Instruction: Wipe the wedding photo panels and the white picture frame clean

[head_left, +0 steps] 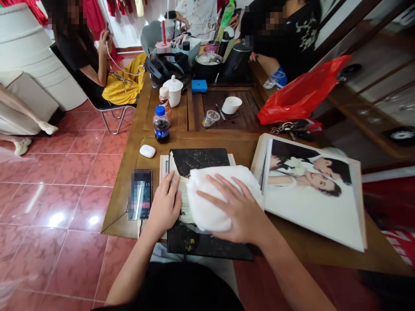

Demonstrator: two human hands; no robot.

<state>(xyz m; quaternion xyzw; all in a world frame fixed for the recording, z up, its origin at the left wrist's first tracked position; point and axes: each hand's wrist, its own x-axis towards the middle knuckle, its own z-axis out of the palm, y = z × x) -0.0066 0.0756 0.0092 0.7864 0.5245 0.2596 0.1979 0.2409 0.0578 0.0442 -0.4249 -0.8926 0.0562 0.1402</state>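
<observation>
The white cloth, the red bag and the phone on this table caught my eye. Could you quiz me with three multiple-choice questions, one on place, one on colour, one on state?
1. Where is the white cloth?
A. On the tiled floor
B. Under the right hand, on the black marbled album cover
C. On the chair

2. What colour is the plastic bag?
A. Green
B. Blue
C. Red

3. How does the phone lie?
A. Face up, screen lit
B. Face down
C. Propped upright

Answers:
1. B, since the cloth lies beneath that hand, on the cover.
2. C, since the bag shows bright red.
3. A, since its lit screen faces up beside the left hand.
</observation>
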